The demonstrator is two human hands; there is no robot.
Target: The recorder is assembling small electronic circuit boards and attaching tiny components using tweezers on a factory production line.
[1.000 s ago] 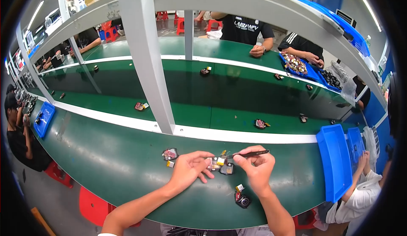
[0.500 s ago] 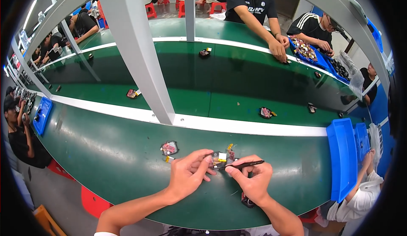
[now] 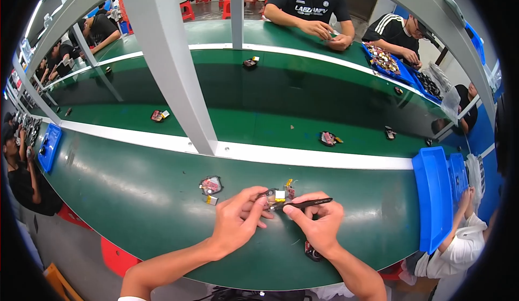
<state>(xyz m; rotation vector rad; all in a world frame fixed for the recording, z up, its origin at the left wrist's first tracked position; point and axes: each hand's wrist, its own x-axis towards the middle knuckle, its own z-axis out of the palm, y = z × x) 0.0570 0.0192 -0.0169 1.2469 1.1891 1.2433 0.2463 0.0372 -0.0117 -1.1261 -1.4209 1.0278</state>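
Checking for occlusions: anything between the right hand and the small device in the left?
Only the slim black tool, gripped by the right hand and pointing at the small device in the left hand. No other obstruction visible.

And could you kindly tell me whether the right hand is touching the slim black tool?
Touching: the head view plainly shows the right hand gripping the slim black tool, with both ends sticking out from the grip.
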